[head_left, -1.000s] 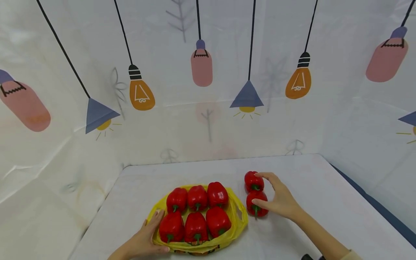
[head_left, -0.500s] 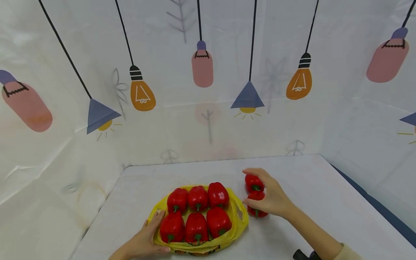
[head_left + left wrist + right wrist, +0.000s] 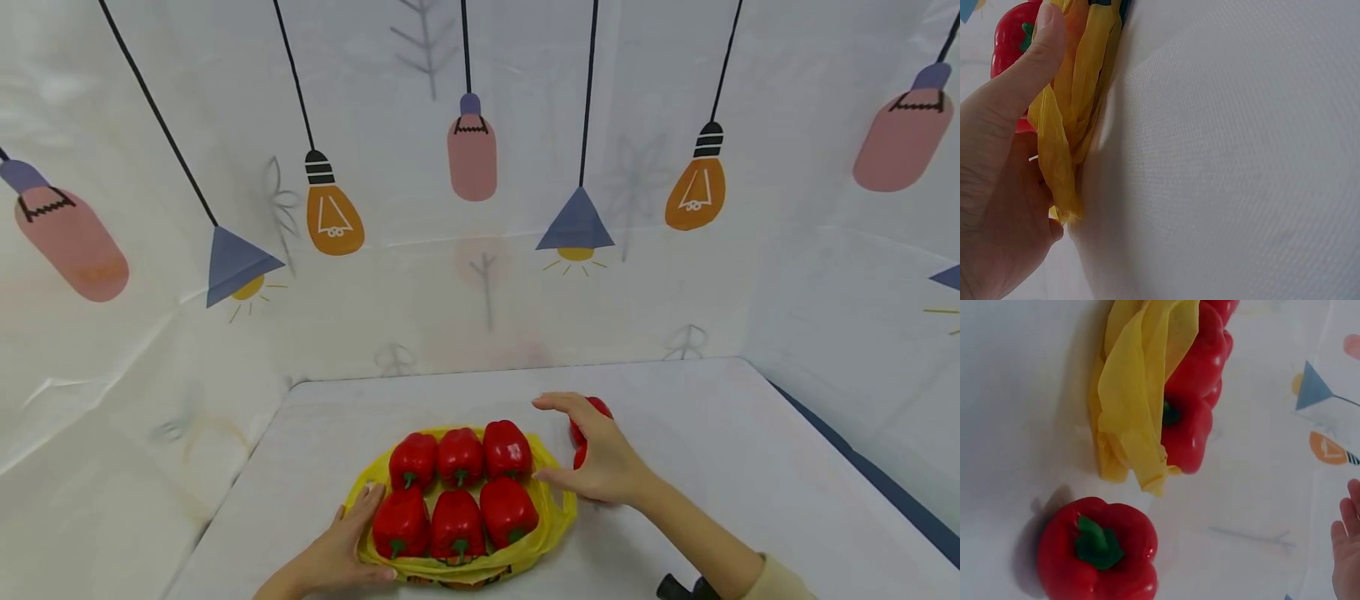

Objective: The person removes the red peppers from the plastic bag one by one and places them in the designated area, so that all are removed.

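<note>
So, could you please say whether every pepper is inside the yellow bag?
No, a red pepper sits on the table outside the yellow bag.

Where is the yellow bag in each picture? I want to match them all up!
Head: the yellow bag is at the bottom, near the middle, with the left hand against its left side.
Left wrist: upper left, partly behind the thumb.
Right wrist: top, a bit left of the middle, above a loose red pepper.
Shared landmark: the red peppers in the bag.

Six peppers (image 3: 457, 521) lie in near and far rows in the bag (image 3: 542, 542) on the table (image 3: 337, 417), left of other peppers (image 3: 599, 407).
</note>
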{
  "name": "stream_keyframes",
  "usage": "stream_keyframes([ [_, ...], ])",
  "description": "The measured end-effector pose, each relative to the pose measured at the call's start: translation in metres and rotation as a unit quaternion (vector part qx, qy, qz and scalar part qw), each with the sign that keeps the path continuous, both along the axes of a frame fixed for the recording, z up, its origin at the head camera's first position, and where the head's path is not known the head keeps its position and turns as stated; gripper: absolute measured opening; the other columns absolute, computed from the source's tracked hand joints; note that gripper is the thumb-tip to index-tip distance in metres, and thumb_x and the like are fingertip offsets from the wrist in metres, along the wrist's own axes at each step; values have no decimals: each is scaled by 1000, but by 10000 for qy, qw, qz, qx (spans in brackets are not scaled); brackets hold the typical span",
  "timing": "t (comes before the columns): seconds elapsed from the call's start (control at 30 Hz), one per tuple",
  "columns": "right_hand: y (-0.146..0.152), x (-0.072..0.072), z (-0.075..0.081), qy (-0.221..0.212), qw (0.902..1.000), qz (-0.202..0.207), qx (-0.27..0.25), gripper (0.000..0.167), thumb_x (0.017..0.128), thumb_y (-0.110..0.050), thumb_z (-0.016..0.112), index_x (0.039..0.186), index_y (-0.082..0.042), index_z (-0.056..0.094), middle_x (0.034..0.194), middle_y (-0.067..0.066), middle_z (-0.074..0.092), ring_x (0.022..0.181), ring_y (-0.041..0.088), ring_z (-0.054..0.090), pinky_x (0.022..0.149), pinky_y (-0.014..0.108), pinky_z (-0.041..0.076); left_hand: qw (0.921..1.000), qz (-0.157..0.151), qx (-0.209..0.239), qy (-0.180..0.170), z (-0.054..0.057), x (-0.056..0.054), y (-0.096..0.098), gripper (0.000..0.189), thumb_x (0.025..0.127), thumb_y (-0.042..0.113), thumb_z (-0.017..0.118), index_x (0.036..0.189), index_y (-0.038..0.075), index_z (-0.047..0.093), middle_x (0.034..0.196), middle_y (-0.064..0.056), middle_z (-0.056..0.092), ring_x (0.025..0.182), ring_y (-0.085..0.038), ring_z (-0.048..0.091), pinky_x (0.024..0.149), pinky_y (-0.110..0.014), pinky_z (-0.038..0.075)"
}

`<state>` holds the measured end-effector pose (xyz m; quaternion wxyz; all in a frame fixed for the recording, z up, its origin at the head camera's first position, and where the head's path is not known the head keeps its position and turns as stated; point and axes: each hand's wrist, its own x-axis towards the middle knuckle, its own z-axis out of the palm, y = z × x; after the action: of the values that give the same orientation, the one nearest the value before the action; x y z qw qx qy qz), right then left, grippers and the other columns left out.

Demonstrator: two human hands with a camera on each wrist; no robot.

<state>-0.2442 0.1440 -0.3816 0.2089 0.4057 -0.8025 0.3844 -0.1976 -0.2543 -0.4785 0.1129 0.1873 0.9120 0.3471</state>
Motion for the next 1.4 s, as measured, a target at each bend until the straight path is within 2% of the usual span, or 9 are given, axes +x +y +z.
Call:
stream_keyframes([
  [0.2, -11, 2, 1, -116, 9999, 86, 51, 74, 71, -34, 86, 133, -17, 51, 133, -3, 53, 123, 16, 49, 98, 46, 46, 9999, 49, -46, -97, 0, -1, 0, 110, 75, 44, 80, 150, -7, 17, 153, -34, 12, 141, -49, 2, 100, -75, -5],
  [0.37, -19, 1, 2, -182, 9995, 216, 147, 76, 70, -35, 87, 134, -20, 49, 136, -4, 51, 126, 12, 46, 97, 44, 47, 9999, 67, -94, -78, 0, -2, 1, 110, 75, 43, 81, 150, -7, 18, 153, -33, 13, 141, -49, 3, 101, -74, -4],
  [0.53, -28, -2, -1, -59, 9990, 355, 270, 75, 71, -36, 86, 135, -20, 48, 135, -3, 51, 125, 15, 47, 95, 44, 49, 9999, 57, -112, -25, 0, -2, 1, 111, 74, 45, 81, 150, -7, 18, 153, -32, 16, 141, -49, 4, 102, -74, -3],
  [0.63, -33, -4, -5, -5, 9985, 459, 315, 74, 72, -35, 85, 133, -15, 49, 134, -2, 52, 123, 17, 48, 93, 43, 50, 9999, 61, -98, -34, 1, -1, 2, 111, 74, 45, 81, 150, -7, 18, 153, -31, 17, 141, -49, 4, 102, -73, -3],
  [0.77, -43, -4, -12, -165, 9971, 635, 397, 72, 72, -36, 85, 132, -14, 50, 133, -3, 51, 121, 17, 49, 91, 41, 52, 9999, 84, -77, -21, 3, 0, 3, 111, 74, 45, 81, 150, -7, 19, 153, -31, 16, 141, -48, 4, 102, -73, -3],
  [0.93, -54, -4, -26, -387, 9945, 760, 608, 72, 75, -41, 81, 134, -20, 47, 134, -3, 51, 122, 16, 49, 92, 42, 51, 9999, 82, -65, -3, 0, -1, 2, 111, 74, 45, 81, 150, -6, 19, 153, -31, 15, 142, -48, 4, 102, -73, -4],
  [1.23, -61, -6, -44, -643, 9920, 678, 854, 72, 72, -37, 84, 132, -23, 47, 131, -9, 50, 118, 12, 50, 93, 40, 50, 9999, 11, -57, 103, -2, 0, 2, 113, 73, 46, 81, 150, -7, 18, 153, -32, 15, 141, -48, 4, 102, -73, -3],
  [1.4, -58, -8, -52, -673, 9907, 565, 1040, 71, 71, -37, 85, 129, -15, 52, 129, -8, 51, 118, 11, 49, 93, 38, 50, 9999, 24, -72, 73, -2, -1, 1, 112, 74, 46, 81, 150, -7, 18, 154, -30, 15, 142, -47, 4, 102, -73, -3],
])
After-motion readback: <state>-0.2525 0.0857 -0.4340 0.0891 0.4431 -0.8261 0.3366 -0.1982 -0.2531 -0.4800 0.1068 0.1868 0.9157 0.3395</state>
